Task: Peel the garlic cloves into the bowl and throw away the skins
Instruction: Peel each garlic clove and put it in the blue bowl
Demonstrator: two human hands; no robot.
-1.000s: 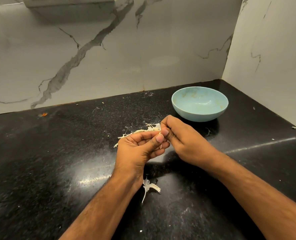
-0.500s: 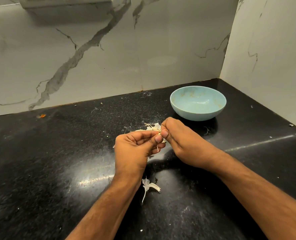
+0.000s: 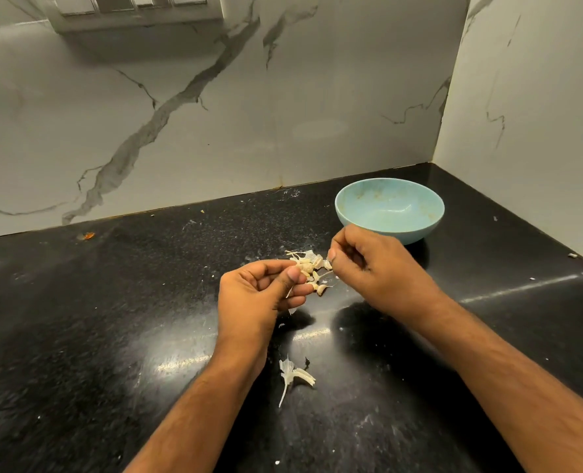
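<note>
Left hand fingers pinch garlic cluster just before bowl; right hand fingers pinch its bowl-side skin; right nearer bowl.

Dim overhead light, glary countertop

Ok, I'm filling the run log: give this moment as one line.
stage: peeling | left hand: holds garlic cluster | right hand: pinches clove | bowl: no cloves | loose skin: on counter
</note>
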